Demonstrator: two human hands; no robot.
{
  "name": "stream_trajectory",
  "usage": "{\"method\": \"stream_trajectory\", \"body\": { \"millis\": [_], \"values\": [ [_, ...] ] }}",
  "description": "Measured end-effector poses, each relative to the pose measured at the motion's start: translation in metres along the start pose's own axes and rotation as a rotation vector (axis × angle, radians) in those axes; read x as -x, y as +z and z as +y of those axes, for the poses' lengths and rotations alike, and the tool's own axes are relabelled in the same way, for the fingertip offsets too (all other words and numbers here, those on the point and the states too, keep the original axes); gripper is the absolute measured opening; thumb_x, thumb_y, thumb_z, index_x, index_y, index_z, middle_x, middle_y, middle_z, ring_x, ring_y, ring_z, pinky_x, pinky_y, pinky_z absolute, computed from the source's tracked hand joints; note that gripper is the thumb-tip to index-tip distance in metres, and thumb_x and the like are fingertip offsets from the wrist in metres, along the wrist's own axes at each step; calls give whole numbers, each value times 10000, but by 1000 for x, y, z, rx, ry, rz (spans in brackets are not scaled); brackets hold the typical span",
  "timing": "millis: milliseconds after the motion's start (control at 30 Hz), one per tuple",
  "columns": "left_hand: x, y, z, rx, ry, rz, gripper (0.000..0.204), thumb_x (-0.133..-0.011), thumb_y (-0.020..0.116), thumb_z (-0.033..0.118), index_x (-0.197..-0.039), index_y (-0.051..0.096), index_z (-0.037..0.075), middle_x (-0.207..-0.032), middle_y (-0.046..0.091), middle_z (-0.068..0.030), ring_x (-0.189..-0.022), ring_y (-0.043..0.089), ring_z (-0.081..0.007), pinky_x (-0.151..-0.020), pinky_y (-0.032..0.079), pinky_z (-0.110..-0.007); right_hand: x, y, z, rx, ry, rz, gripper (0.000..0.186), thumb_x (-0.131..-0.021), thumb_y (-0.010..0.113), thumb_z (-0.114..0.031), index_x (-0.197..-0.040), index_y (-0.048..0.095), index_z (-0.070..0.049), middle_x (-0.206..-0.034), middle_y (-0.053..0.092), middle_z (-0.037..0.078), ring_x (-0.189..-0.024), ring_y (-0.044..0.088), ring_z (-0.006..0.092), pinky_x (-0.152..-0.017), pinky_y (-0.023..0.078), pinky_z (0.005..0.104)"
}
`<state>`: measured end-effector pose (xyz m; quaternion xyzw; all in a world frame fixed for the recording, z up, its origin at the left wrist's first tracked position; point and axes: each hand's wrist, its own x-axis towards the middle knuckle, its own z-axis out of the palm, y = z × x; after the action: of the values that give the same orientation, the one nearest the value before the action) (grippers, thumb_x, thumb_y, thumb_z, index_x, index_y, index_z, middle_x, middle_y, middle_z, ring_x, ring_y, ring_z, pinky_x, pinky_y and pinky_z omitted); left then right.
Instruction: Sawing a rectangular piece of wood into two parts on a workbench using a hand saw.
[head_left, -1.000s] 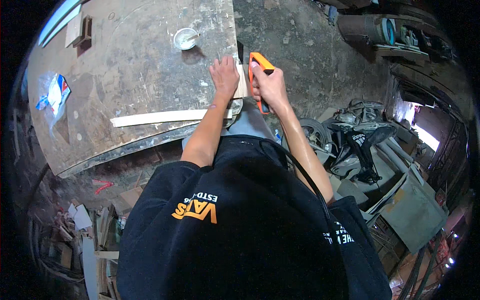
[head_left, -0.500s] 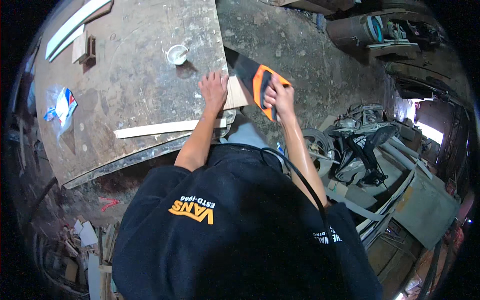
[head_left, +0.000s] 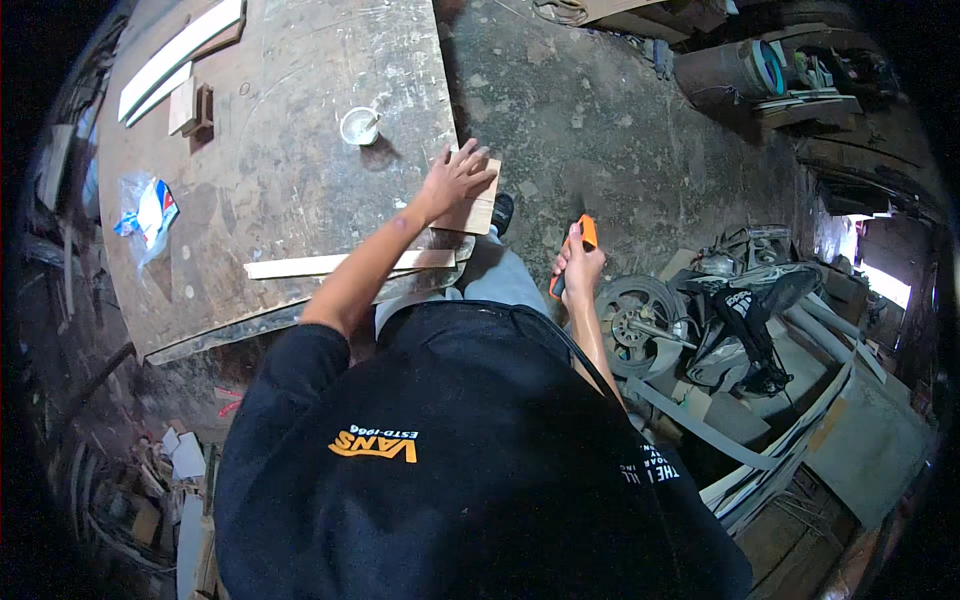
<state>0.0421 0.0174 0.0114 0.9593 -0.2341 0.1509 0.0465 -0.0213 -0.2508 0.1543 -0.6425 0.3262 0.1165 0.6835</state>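
My left hand (head_left: 455, 182) lies with spread, slightly bent fingers on a light wooden board (head_left: 467, 216) overhanging the right edge of a worn worktable (head_left: 300, 70). Right of and below the board, away from it, my right hand (head_left: 582, 268) grips an orange-and-black handsaw (head_left: 589, 232); its blade is dark and hard to make out against the floor. A long pale strip (head_left: 300, 266) rests along the table's near edge. A small white cup (head_left: 356, 129) with a stick in it stands beyond my left hand.
At the table's left are wood strips (head_left: 170, 65), small blocks (head_left: 183, 105) and a crumpled plastic bag (head_left: 148, 215). A wheel (head_left: 635, 330), a black bag (head_left: 750, 340) and sheet material crowd the lower right. My shoe (head_left: 502, 212) shows beside the table's edge.
The saw has moved down and right, away from the board and table edge. My left fingers now reach farther right over the board. The camera view has also shifted slightly.
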Motion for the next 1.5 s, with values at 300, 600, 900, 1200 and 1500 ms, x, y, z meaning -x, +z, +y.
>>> {"method": "stream_trajectory", "body": {
  "millis": [300,600,900,1200,1500],
  "values": [
    [-42,12,-17,194,-9,-591,409,-905,600,263,-1286,456,295,-1161,546,-48,-1140,533,-296,-804,544,-535,17,-3,8,131,35,-126,319,-986,625,-341,-819,523,-89,-568,424,-48,-436,429,66,-405,369,250],
    [9,-26,-20,457,-486,-701,1178,-600,875,288,-1537,175,144,-1133,646,-277,-1006,647,-462,-880,526,-524,17,27,-20,143,-8,-313,385,-974,632,-401,-807,514,-74,-611,447,-38,-450,422,59,-418,361,230],
    [19,-22,7,818,-737,-336,861,-694,850,290,-1339,311,102,-874,673,-271,-871,641,-503,-762,513,-556,12,61,-41,125,63,-372,397,-991,609,-383,-734,452,-125,-573,380,-65,-421,367,36,-376,319,213],
    [31,-39,8,959,-716,-242,745,-734,788,293,-1306,342,122,-996,659,-277,-958,619,-499,-824,482,-551,30,66,-62,86,42,-391,394,-999,596,-382,-739,456,-122,-574,381,-55,-417,375,43,-373,323,216],
    [29,-41,9,977,-666,-229,672,-792,741,304,-1317,362,122,-1092,648,-279,-1032,599,-502,-865,476,-546,34,71,-61,101,26,-392,376,-994,604,-383,-769,471,-113,-581,391,-51,-422,375,46,-373,324,219]
  ]
}}
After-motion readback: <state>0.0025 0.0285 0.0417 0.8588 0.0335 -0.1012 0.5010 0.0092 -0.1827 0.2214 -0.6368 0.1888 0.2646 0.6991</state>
